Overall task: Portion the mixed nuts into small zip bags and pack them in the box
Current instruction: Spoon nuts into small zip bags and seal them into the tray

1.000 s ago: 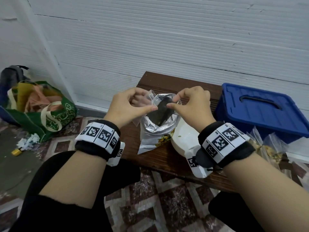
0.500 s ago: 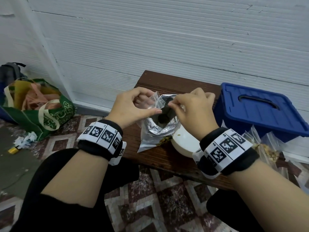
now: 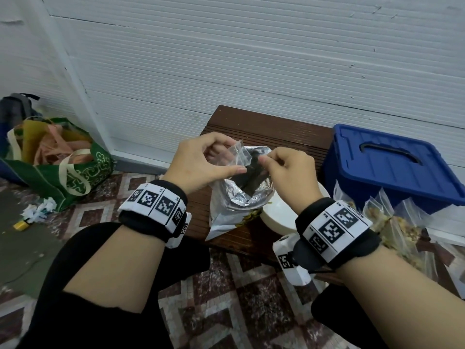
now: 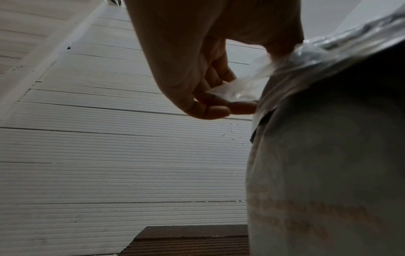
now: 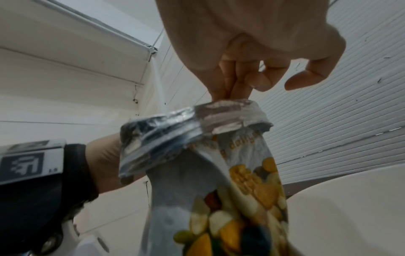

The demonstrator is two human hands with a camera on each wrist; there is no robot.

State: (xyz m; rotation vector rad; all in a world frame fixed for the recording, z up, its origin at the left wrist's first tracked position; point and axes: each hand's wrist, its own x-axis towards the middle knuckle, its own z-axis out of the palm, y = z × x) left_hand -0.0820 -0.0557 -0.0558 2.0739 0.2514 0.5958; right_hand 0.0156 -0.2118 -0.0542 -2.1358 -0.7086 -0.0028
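Note:
A small clear zip bag (image 3: 242,151) hangs over the mouth of the open foil bag of mixed nuts (image 3: 241,205), which stands on the brown bench (image 3: 264,127). My left hand (image 3: 234,161) pinches the zip bag's left side between thumb and fingers. In the left wrist view the left hand (image 4: 219,104) holds the clear film (image 4: 236,88). My right hand (image 3: 263,158) pinches the bag's right top edge. The right wrist view shows the right hand (image 5: 230,93) just above the foil bag's rolled rim (image 5: 197,124). The blue box (image 3: 392,165) sits at the right with its lid on.
A white bowl (image 3: 281,215) stands right of the nut bag, partly under my right wrist. Several filled zip bags (image 3: 392,222) lie in front of the blue box. A green tote (image 3: 63,162) sits on the tiled floor at the left. A white wall runs behind the bench.
Both hands keep pinching the small zip bag above the nut bag. The bag has come up a little, and its left corner now stands clear of the foil rim.

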